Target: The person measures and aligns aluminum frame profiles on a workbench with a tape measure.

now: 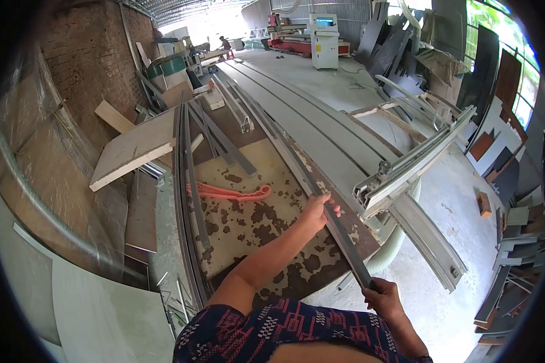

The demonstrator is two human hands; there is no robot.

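Observation:
A long dark grey strip (343, 239) runs from near my body away over the worktable (297, 266). My left hand (318, 212) is wrapped round it at mid-length, fingers curled over its edge. Its near end is in my right hand (384, 299), with the thumb on top. To the left, a pink-red curved tool (230, 192) lies on the blotchy tabletop. Beyond it, several loose grey strips (224, 140) lie across one another. More long strips (184, 199) line the table's left edge.
On the right is a metal rail assembly (415, 163) with a pale hose (389, 249) below. Pale boards (133, 145) lean at left. A white machine cabinet (325, 45) stands far back, and a person (225, 46) sits in the distance. Sheet offcuts (515, 266) are stacked far right.

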